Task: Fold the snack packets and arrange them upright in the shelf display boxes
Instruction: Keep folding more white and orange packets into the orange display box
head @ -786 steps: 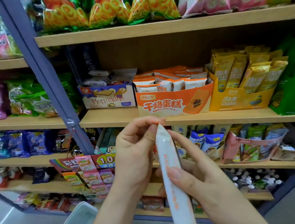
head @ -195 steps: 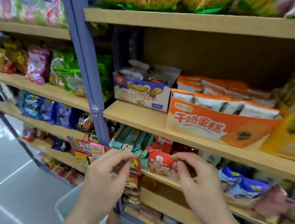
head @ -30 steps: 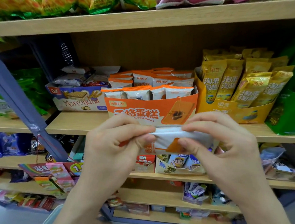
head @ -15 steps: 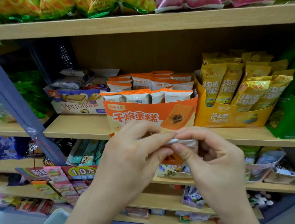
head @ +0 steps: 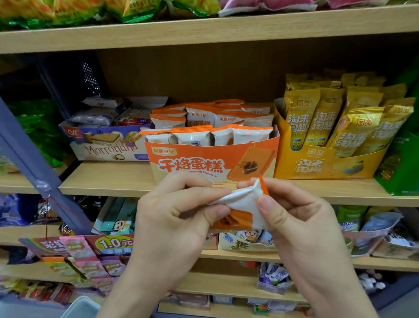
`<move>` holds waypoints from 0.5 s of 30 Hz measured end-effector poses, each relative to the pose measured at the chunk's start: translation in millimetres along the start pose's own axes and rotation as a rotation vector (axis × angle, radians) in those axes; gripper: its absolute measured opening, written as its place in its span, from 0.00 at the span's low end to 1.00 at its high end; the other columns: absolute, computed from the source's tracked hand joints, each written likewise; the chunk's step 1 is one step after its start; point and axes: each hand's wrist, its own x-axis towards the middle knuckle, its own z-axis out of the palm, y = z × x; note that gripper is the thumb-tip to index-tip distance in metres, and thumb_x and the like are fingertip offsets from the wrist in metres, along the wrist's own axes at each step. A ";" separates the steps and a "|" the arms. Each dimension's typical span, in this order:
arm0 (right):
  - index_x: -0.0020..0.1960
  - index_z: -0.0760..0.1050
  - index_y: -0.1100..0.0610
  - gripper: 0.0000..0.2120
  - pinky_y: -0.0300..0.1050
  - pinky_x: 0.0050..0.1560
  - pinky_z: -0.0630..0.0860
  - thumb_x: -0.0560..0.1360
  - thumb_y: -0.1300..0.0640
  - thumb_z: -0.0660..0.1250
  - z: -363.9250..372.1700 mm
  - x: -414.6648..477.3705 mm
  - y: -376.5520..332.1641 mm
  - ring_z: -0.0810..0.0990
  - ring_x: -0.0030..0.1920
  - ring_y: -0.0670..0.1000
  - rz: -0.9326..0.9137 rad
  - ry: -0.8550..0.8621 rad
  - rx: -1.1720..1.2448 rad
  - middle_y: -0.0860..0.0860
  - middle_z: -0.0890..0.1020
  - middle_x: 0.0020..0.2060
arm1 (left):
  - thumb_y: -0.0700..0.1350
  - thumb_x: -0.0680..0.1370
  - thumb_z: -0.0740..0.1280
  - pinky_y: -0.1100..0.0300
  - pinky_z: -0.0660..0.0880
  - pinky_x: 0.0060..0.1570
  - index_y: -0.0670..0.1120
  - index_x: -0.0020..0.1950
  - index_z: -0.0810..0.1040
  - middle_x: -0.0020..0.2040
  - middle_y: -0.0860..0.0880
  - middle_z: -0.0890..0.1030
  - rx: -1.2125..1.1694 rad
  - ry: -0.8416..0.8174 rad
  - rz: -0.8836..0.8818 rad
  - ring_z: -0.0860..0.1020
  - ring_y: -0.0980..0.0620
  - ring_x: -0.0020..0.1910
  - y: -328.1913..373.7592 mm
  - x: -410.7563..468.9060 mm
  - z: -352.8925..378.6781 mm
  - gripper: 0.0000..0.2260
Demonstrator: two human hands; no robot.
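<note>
Holding a white-and-orange snack packet (head: 244,203) between both hands, I see it pinched in mid-air just in front of the orange display box (head: 211,159), near the middle of the view. My left hand (head: 173,221) grips the packet's left end, thumb and curled fingers closed on the wrapper. My right hand (head: 298,228) pinches the right end, thumb on the near face, and the packet's orange sealed edge pokes up above that grip. The packet looks bent over on itself between the two grips, though I cannot tell how far the fold goes. Behind it, the orange display box sits on a wooden shelf (head: 106,181), filled with matching packets (head: 250,137) standing upright in rows. Just to its right stands a yellow display box (head: 328,168) of gold packets (head: 327,118), and to its left a white wafer box (head: 104,148). A green carton (head: 413,165) stands at the far right of the same shelf. A pale bin (head: 80,309) shows at the bottom edge, low and left of my left hand.
</note>
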 end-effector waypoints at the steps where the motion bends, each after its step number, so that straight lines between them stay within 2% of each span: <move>1: 0.52 0.84 0.54 0.27 0.44 0.48 0.81 0.58 0.41 0.80 2.3 -0.4 2.0 0.84 0.52 0.55 -0.002 0.042 0.026 0.56 0.86 0.49 | 0.43 0.71 0.73 0.68 0.75 0.40 0.51 0.51 0.84 0.45 0.55 0.80 -0.027 -0.008 -0.019 0.79 0.55 0.46 -0.4 -0.6 0.0 0.10; 4: 0.47 0.85 0.51 0.21 0.42 0.43 0.81 0.58 0.43 0.80 11.3 -3.3 2.2 0.85 0.47 0.54 -0.060 0.149 0.034 0.55 0.86 0.45 | 0.49 0.73 0.71 0.58 0.79 0.44 0.54 0.55 0.83 0.49 0.55 0.80 -0.103 -0.056 -0.058 0.79 0.50 0.51 2.4 -3.2 2.1 0.11; 7: 0.43 0.85 0.49 0.10 0.40 0.42 0.81 0.61 0.53 0.75 19.9 -6.8 -1.6 0.86 0.44 0.51 -0.115 0.220 -0.037 0.52 0.87 0.41 | 0.49 0.72 0.71 0.62 0.78 0.45 0.53 0.54 0.84 0.48 0.56 0.81 -0.168 -0.016 -0.059 0.81 0.52 0.50 9.3 -5.1 7.8 0.10; 9: 0.43 0.85 0.49 0.10 0.39 0.42 0.80 0.62 0.56 0.74 24.8 -9.6 -4.0 0.86 0.43 0.50 -0.133 0.224 -0.066 0.51 0.87 0.40 | 0.47 0.72 0.72 0.66 0.76 0.44 0.53 0.52 0.84 0.46 0.57 0.81 -0.189 0.044 -0.042 0.81 0.54 0.47 11.3 -5.6 10.4 0.09; 11: 0.45 0.85 0.49 0.09 0.39 0.41 0.80 0.64 0.54 0.73 27.3 -11.2 -6.9 0.85 0.43 0.50 -0.111 0.187 -0.039 0.52 0.87 0.41 | 0.47 0.71 0.72 0.66 0.76 0.44 0.53 0.54 0.83 0.45 0.57 0.82 -0.241 0.096 -0.063 0.81 0.55 0.46 10.3 -6.8 10.9 0.11; 15: 0.41 0.85 0.51 0.08 0.39 0.38 0.79 0.63 0.53 0.72 25.0 -8.3 -7.6 0.84 0.41 0.50 -0.022 0.150 0.084 0.54 0.86 0.40 | 0.47 0.70 0.76 0.57 0.80 0.47 0.52 0.49 0.85 0.47 0.52 0.83 -0.362 0.117 -0.232 0.82 0.51 0.50 12.9 -9.1 12.7 0.09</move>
